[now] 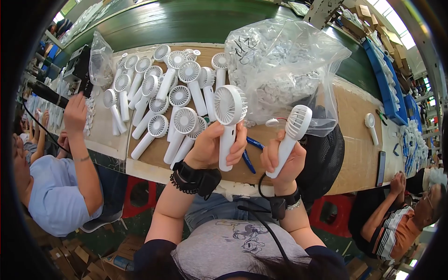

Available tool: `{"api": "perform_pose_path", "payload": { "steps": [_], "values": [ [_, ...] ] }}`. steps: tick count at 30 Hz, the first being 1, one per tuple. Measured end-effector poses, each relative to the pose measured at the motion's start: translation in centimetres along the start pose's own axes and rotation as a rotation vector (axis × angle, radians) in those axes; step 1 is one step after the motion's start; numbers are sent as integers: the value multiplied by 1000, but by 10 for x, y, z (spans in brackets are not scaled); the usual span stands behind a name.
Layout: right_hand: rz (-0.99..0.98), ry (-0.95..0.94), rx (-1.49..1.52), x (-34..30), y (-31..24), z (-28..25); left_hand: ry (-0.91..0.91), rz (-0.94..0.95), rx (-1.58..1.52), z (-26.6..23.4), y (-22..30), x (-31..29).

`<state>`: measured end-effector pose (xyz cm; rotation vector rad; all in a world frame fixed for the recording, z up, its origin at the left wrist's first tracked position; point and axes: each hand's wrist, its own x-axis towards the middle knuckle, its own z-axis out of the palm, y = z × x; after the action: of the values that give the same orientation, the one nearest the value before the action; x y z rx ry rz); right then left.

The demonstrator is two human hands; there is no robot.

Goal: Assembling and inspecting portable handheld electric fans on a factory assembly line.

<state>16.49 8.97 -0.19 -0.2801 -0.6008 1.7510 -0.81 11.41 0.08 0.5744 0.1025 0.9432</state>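
Observation:
My left hand [209, 143] is closed around the handle of a white handheld fan [230, 105], held upright with its round slatted head on top. A second handheld fan [297, 122] is gripped in my right hand [284, 161], its head tilted up and to the right. Between the two fans lies a small white round part [272, 122] with a red wire. Below it, near the table's front edge, rests a blue pen-like tool [248, 162]. Left of my hands, several white handheld fans [185, 122] lie in a loose pile on cardboard.
A large clear plastic bag [289, 70] full of small white parts stands behind my hands. Black mesh [322, 161] sits right of my right hand. One fan [371, 127] and a phone [381, 168] lie farther right, before a blue bin [385, 81]. Co-workers sit on both sides.

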Motion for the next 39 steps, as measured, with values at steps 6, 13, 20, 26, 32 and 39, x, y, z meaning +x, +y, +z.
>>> {"api": "perform_pose_path", "payload": {
  "steps": [6, 13, 20, 26, 32, 39],
  "values": [
    [-15, -44, -16, 1, 1, -1, -14, -8, 25, 1, 2, 0],
    [0, -2, -97, 2, 1, -1, -64, -26, -27, -3, 1, 0],
    [-43, 35, -159, 1, 3, -3, 44, -19, 131, 2, -4, 2],
    [-77, 59, -184, 1, 4, -1, -7, -3, 117, -4, -3, 1],
    [-83, 69, -208, 2, 4, -1, -15, -9, 106, -3, -2, 2],
    [-74, 71, -210, 3, 4, -1, 15, -4, 64, 0, -1, 0]
  ]
}}
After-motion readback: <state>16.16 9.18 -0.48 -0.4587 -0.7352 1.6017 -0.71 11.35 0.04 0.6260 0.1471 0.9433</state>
